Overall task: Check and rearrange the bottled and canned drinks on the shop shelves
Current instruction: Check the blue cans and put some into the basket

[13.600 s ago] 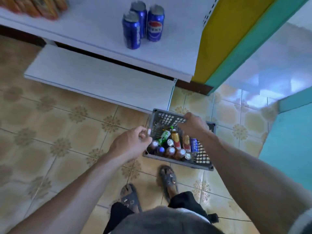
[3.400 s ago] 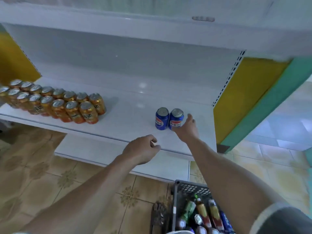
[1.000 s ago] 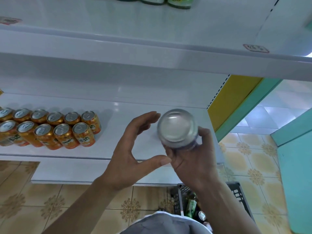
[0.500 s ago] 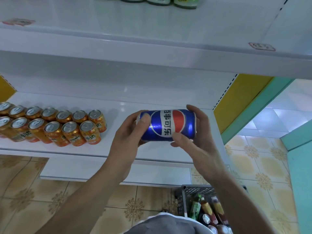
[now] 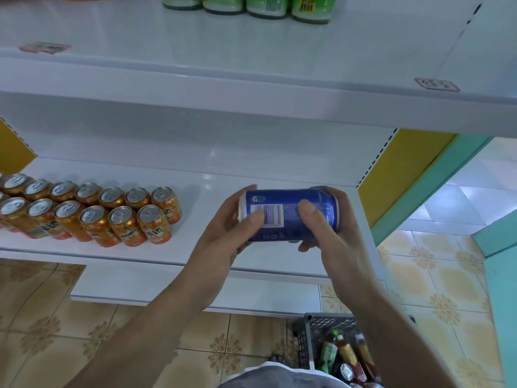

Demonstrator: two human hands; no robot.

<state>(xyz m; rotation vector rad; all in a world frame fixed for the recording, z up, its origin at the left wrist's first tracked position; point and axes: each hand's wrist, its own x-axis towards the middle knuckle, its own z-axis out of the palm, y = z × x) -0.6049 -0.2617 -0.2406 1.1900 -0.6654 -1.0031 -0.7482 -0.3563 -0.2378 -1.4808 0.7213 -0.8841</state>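
Gripping can sideways: left hand curled round its left end, right hand round its right end; orange cans left of the grip, basket below.

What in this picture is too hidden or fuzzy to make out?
All in the head view:
Blue can: small print too blurred to read; left hand and right hand cover parts.
Green bottles: top edge cuts off all but their bases.
Orange cans: row runs off the left edge.
Basket: right forearm and bottom edge hide most of its drinks.
Shelf tag: too blurred to read.
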